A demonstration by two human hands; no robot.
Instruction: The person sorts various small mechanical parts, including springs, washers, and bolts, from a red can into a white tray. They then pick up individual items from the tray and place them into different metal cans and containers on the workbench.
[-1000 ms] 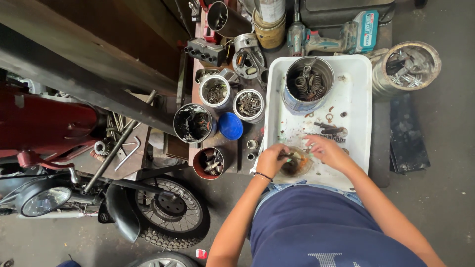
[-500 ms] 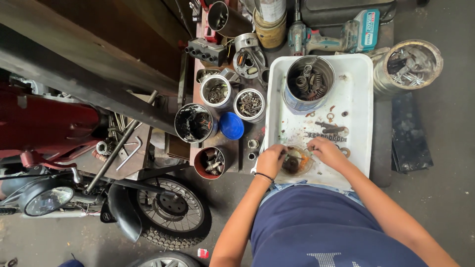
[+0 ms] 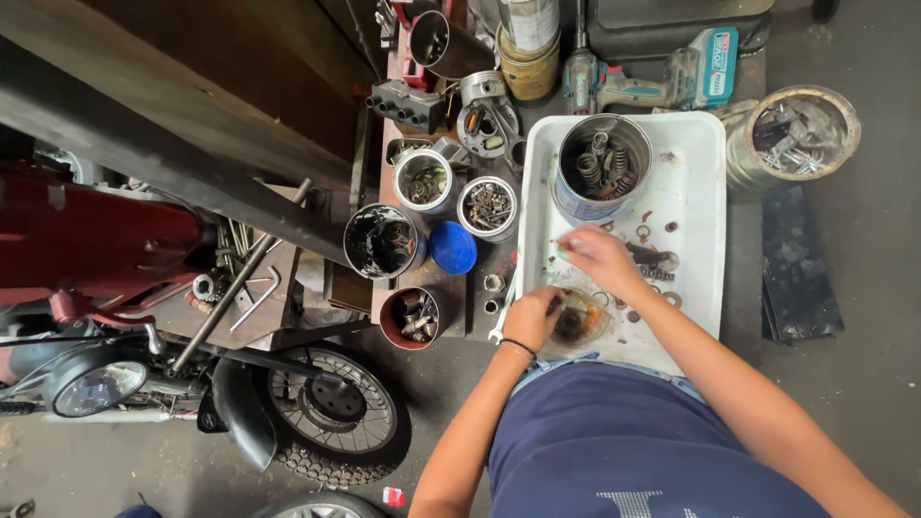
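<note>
Down in the white tray (image 3: 705, 153) the left hand (image 3: 531, 317) was curled over a small round rusty part (image 3: 574, 321) near the tray's front edge, fingers clenched around its left side. What that part was stayed hard to make out; it showed only as a brown, stained ring with a dark middle, half covered by the hand. A dark band sat on the left wrist.

The right hand (image 3: 597, 254) hovered just above the tray floor, a little farther in, fingers bent downward. Whether they pinched anything I could not tell, since the fingertips were small and turned away from the camera. Beside that hand lay scattered washers (image 3: 641, 231) and small dark bits, too tiny to sort out.

A metal can of springs (image 3: 602, 165) stood in the tray's far left corner. Left of the tray, on the cluttered desk (image 3: 451, 293), sat a blue lid (image 3: 452, 247), a tin of bolts (image 3: 487, 206) and a black-lined can (image 3: 381, 242). A cordless drill (image 3: 652, 82) lay beyond the tray, its front end hidden among cans. A bucket of metal parts (image 3: 791, 134) stood to the right.

A motorcycle wheel (image 3: 336, 408) showed at the lower left, with the rest of the bike cut off at the frame's edge. The person's body filled the bottom, hiding the floor there.
</note>
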